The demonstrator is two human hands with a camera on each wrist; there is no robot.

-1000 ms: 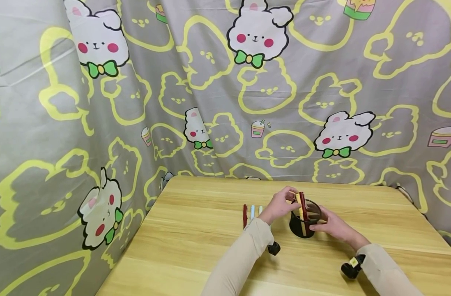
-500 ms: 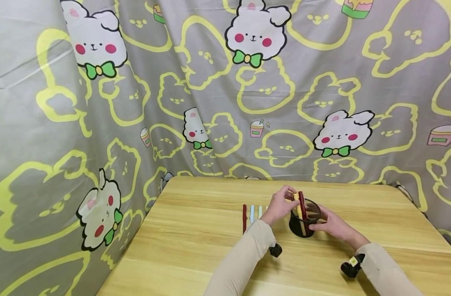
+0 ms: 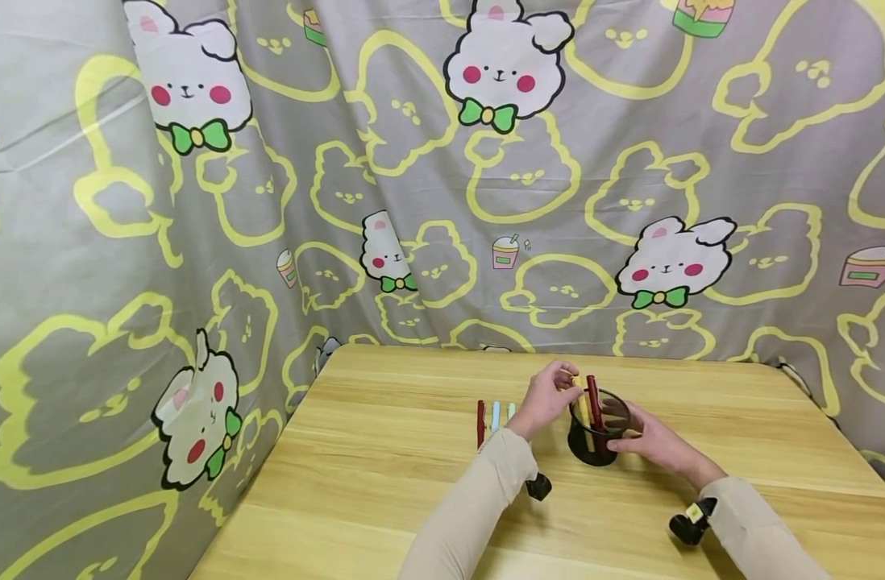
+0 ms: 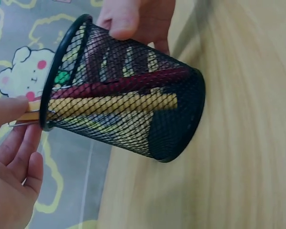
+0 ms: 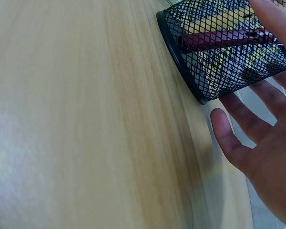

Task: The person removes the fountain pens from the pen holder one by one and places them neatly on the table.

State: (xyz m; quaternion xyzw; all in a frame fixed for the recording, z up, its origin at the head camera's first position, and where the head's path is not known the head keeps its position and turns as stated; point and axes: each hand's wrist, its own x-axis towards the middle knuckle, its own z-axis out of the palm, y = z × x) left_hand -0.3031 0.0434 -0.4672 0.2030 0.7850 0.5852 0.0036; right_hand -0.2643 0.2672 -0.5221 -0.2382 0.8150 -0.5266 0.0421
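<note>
My left hand (image 3: 547,399) pinches the top of a yellow pen (image 4: 114,105) between thumb and fingers, at the rim of a black mesh pen holder (image 3: 591,461). Most of that pen stands inside the holder; its clip shows near the fingertips in the left wrist view. Beside it a dark red pen (image 4: 124,85) leans in the holder, its top poking above the rim. From the right side, my right hand (image 3: 653,439) holds the holder, thumb on the near wall and fingers behind the mesh.
Left of the holder, a dark red pen (image 3: 480,423), a light blue pen (image 3: 496,415) and a pale green pen (image 3: 511,411) lie in a row on the wooden table (image 3: 384,483), partly behind the left arm. A patterned curtain (image 3: 428,185) hangs behind the table.
My left hand has shifted slightly left with the yellow pen, which now stands a little apart from the dark red pen in the holder. The right hand and the holder have stayed put.
</note>
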